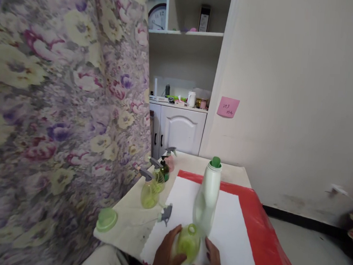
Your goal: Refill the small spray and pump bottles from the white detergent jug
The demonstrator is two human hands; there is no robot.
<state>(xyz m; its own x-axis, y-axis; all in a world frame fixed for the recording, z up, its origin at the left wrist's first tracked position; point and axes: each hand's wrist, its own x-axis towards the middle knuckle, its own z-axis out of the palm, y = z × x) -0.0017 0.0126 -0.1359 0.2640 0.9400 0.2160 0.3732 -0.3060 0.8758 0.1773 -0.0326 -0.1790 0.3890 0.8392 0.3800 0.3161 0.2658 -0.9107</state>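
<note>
Left hand [165, 256], right hand [212, 264] hold 1 green bottle [188, 243]; seemingly 4 sprayers [150, 193].

The left hand [165, 258] and right hand [212, 264] are bare up to the wrists, fingers plain. A pale beige cloth at the lower edge is perhaps a trouser leg [106, 263]; it is blurred.

Translucent glossy plastic bottle [188, 241], matt white paper sheet [227, 223], glossy red cloth [264, 226].

Note [228, 107]: "29.3" handwritten (line below too small to read)
Clock [157, 17]: dial numerals, "12" on top (others blurred)
</note>
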